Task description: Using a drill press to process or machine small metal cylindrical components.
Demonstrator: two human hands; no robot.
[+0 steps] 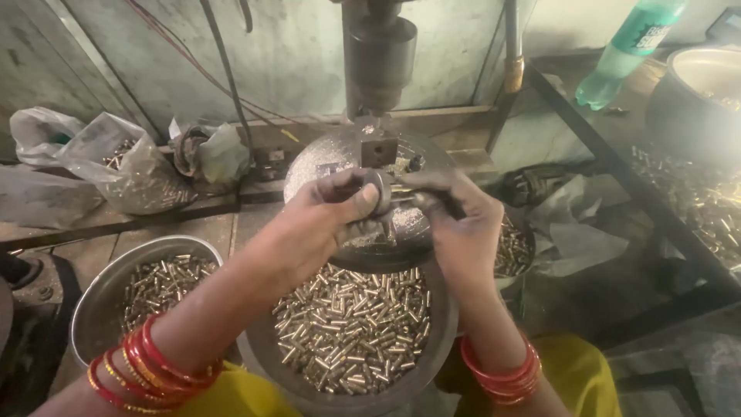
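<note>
My left hand [320,220] grips a small round metal fixture [380,189] on the round press table [316,158], thumb pressed against it. My right hand [455,212] pinches a small brass piece [401,193] at the fixture, fingers closed around a dark tool or part. Both hands meet just below the dark press head [378,58]. Directly under my wrists sits a metal bowl [440,347] full of short brass tubes [355,324]. Red bangles ring both wrists.
A second metal bowl [96,297] of brass tubes stands at the left. Plastic bags [131,166] with more parts lie at the back left. A green bottle [629,46] and a large pot [695,100] sit on a glass-topped frame at the right, over loose brass pieces [706,205].
</note>
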